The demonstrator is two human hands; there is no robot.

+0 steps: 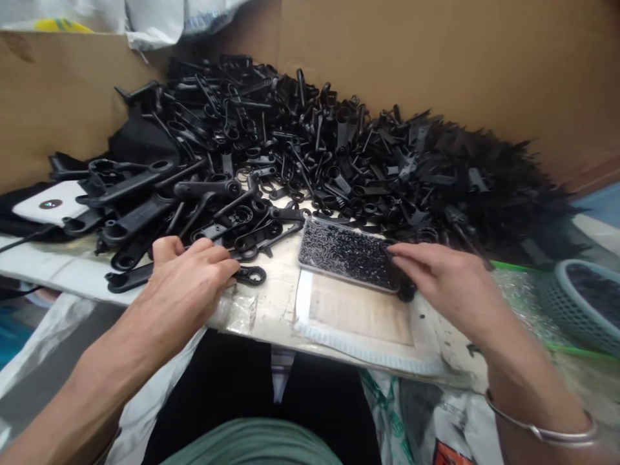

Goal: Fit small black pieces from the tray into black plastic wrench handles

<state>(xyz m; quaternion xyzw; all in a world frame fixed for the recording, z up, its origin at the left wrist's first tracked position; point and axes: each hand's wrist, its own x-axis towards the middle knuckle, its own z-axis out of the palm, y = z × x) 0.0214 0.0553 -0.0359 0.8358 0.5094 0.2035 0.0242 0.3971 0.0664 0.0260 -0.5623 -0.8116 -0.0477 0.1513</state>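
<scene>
Head view, seated worker at a bench. The left hand (186, 284) lay palm down with fingers curled loosely over a black moulded plastic arm (194, 274), a long flat lever ending in a ring-shaped eye at 3 o'clock of the knuckles; the fingertips pressed on the part near that ring, though whether they truly gripped it could not be told. The right hand (438, 274) was extended, fingers nearly straight and close together, their tips resting on the 3 o'clock end of a shallow rectangular tray (346, 253) with rounded corners and a pale metallic rim. The tray held a dense layer of tiny glossy black pieces, too small to identify. A plain metal bangle (542, 431) circled the right wrist.

At 12 o'clock of both hands rose a large heap of black plastic arms (300, 148), matte, with ringed ends and ribbed shanks, tangled together and leaning against a brown cardboard wall (436, 58). A white rectangular device (51, 203) lay at 9 o'clock of the heap, and a grey perforated basket (581, 303) stood at 3 o'clock of the right hand.

The bench top (276, 303) was pale and scuffed, with a worn padded mat (358, 316) just below the tray. Open surface remained only in the narrow strip between the hands and along the near edge; the heap's foot touched the tray's far side.
</scene>
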